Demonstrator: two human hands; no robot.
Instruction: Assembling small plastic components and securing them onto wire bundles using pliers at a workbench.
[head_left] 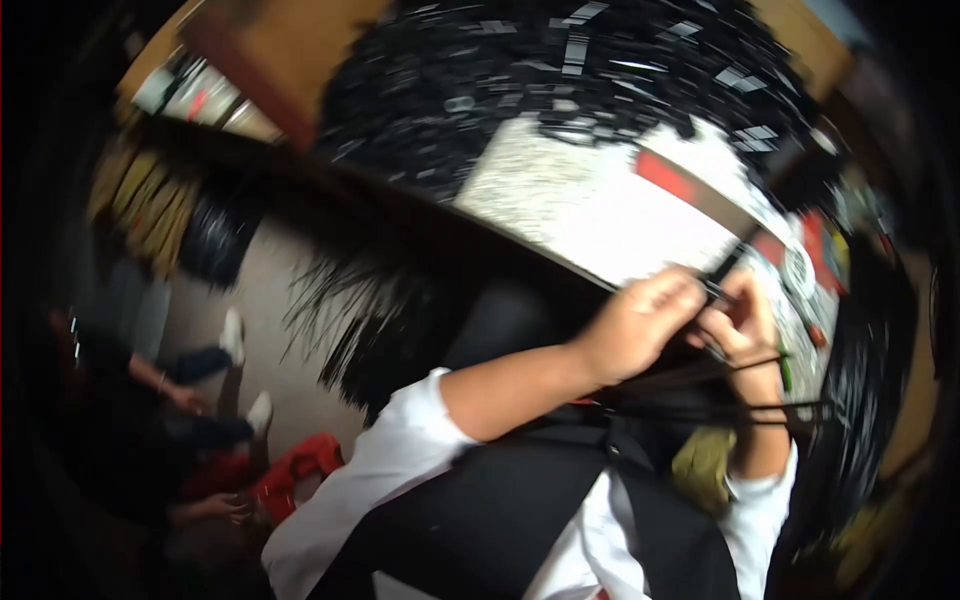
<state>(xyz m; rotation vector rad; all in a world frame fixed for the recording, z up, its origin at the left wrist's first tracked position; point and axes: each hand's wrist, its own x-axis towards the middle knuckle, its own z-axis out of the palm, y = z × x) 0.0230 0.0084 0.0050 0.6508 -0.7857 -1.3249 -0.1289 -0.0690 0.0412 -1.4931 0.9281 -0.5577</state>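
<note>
At nine o'clock sits what looks like a black bag [215,240], contents hidden. At three o'clock, by the edge of the desk [530,190], the left hand [645,318] and right hand [745,318] meet, fingers bent, grips pinching a blurred black strip [727,265] between them.

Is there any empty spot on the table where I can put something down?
The pale tabletop looks bare between the black heap, the red-and-grey strip and its near edge. It's crowded across that heap, and by the white oval thing beyond the right hand.
</note>
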